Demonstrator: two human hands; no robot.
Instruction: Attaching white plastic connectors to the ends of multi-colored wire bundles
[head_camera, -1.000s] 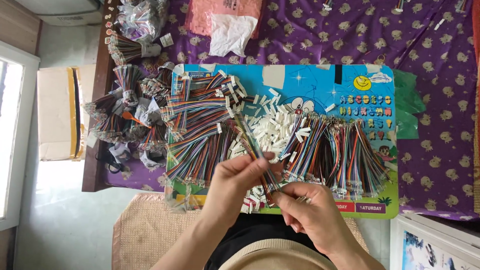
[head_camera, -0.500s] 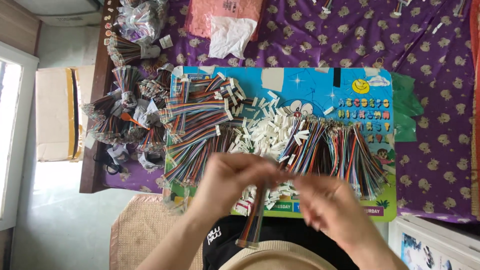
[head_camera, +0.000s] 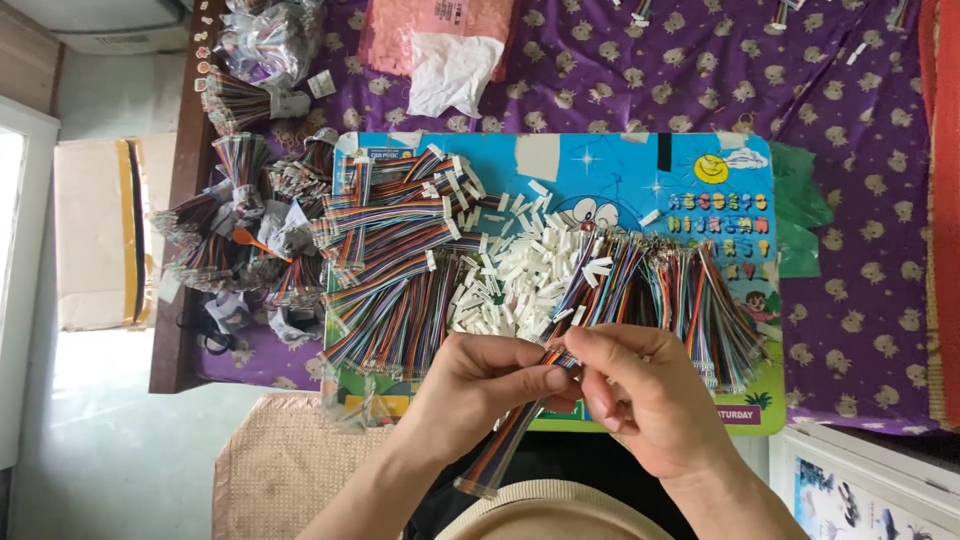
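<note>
Both hands hold one bundle of multicoloured ribbon wires at the near edge of the board.

The wire bundle (head_camera: 512, 432) slants toward the near left; the left hand (head_camera: 480, 385) has its fingers wrapped around it, the right hand (head_camera: 650, 395) pinches its far end. Just beyond lie white connectors (head_camera: 520, 275) on a blue cartoon board (head_camera: 620, 165), wire heaps (head_camera: 390, 260) to the left, all on the purple-clothed table (head_camera: 860, 200).

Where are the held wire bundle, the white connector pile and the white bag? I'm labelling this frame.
held wire bundle (head_camera: 505, 445): head view, on its striped middle below the hands.
white connector pile (head_camera: 515, 280): head view, middle of the heap.
white bag (head_camera: 455, 70): head view, on its crumpled centre.
</note>
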